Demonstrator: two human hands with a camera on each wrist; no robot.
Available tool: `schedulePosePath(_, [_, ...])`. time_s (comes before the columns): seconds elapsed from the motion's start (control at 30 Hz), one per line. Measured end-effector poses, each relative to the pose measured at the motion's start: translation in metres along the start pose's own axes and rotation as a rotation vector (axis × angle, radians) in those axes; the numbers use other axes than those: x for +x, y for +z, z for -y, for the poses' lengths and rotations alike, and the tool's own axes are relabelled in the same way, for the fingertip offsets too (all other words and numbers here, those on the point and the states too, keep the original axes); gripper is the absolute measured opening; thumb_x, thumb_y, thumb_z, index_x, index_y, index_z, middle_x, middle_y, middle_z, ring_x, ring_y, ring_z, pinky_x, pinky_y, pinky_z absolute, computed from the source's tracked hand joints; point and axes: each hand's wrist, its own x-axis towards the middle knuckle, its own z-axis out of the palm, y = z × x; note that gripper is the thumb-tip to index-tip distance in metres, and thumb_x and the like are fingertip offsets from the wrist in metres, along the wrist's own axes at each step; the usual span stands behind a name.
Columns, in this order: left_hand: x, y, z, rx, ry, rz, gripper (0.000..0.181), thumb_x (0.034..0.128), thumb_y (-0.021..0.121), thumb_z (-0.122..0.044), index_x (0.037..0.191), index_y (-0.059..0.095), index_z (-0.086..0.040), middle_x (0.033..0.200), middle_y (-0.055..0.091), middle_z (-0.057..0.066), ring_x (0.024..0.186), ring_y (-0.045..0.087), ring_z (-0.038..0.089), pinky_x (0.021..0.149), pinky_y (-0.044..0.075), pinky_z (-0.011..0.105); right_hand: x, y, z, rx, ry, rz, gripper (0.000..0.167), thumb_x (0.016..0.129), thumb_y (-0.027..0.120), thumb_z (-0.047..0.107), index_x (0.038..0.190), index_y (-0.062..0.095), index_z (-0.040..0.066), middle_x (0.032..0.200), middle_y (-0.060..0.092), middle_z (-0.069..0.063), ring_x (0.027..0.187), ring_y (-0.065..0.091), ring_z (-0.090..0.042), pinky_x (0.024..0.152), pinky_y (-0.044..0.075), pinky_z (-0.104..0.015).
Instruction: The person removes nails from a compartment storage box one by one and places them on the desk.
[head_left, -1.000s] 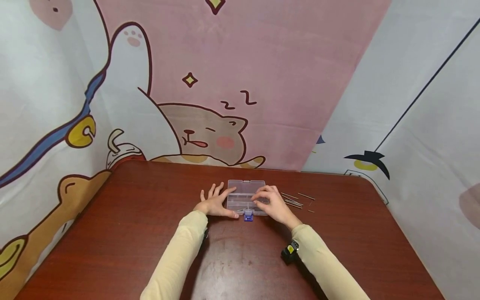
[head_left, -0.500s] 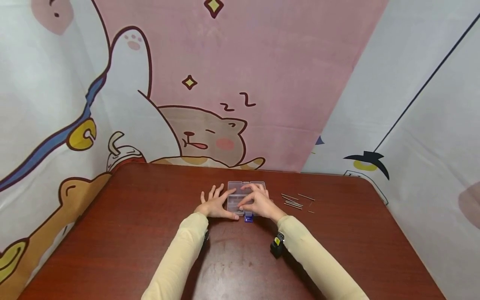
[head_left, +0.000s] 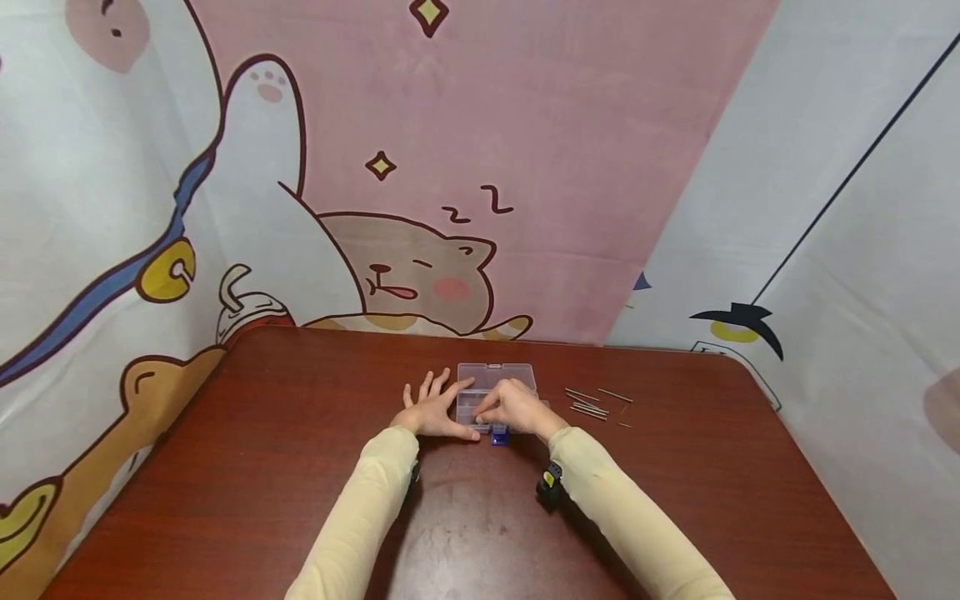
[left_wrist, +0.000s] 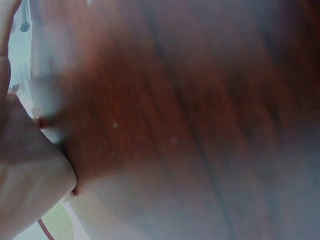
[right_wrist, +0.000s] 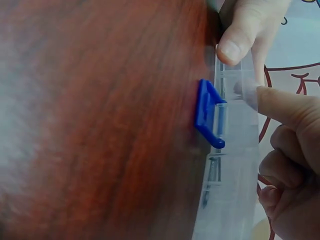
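A clear plastic compartment box [head_left: 491, 375] stands with its lid raised and its blue latch [head_left: 499, 437] at the front. My left hand [head_left: 435, 412] lies against its left side, fingers spread, thumb at the front corner. The left wrist view shows part of that hand [left_wrist: 30, 170] beside the box edge. My right hand [head_left: 517, 408] reaches into the front left compartment with thumb and index finger drawn together. In the right wrist view, its other fingers [right_wrist: 282, 165] are curled, while the fingertips are blurred behind the clear wall. Whether they pinch anything is hidden.
Several thin metal rods [head_left: 590, 409] lie loose on the brown table [head_left: 300, 467], right of the box. A small threaded metal piece [right_wrist: 215, 170] shows inside the box. A printed cloth [head_left: 570, 167] hangs behind the table.
My right hand has moved left from the box's right part to the front left compartment, and its spread thumb and fingers have drawn together. My left hand has stayed put.
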Motion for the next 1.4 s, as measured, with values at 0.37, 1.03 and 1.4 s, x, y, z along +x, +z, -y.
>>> schedulePosePath(0.37, [0.000, 0.001, -0.003, -0.011, 0.010, 0.006, 0.101, 0.0714, 0.073, -0.065, 0.154, 0.024, -0.035, 0.161, 0.004, 0.013, 0.144, -0.003, 0.038, 0.104, -0.005, 0.067, 0.007, -0.009, -0.004, -0.022, 0.005, 0.172, 0.005, 0.083, 0.078, 0.016, 0.086, 0.081, 0.018, 0.082, 0.072, 0.012, 0.069, 0.059, 0.001, 0.064, 0.048, -0.023])
schedulePosePath(1.03, [0.006, 0.005, 0.008, -0.041, 0.013, -0.012, 0.101, 0.0710, 0.073, -0.065, 0.154, 0.023, -0.036, 0.161, 0.001, 0.011, 0.144, -0.006, 0.038, 0.103, -0.008, 0.067, 0.015, 0.006, 0.004, -0.236, -0.079, 0.048, 0.006, 0.081, 0.079, 0.028, 0.084, 0.079, 0.022, 0.081, 0.071, 0.013, 0.073, 0.063, -0.006, 0.063, 0.051, -0.028])
schedulePosePath(1.4, [0.002, 0.002, 0.004, -0.031, 0.014, 0.000, 0.101, 0.0723, 0.072, -0.066, 0.154, 0.022, -0.034, 0.161, 0.002, 0.013, 0.144, -0.005, 0.039, 0.103, -0.007, 0.067, 0.009, 0.010, 0.000, -0.140, -0.078, 0.008, 0.005, 0.085, 0.076, 0.025, 0.082, 0.077, 0.021, 0.077, 0.069, 0.015, 0.065, 0.057, -0.001, 0.060, 0.047, -0.026])
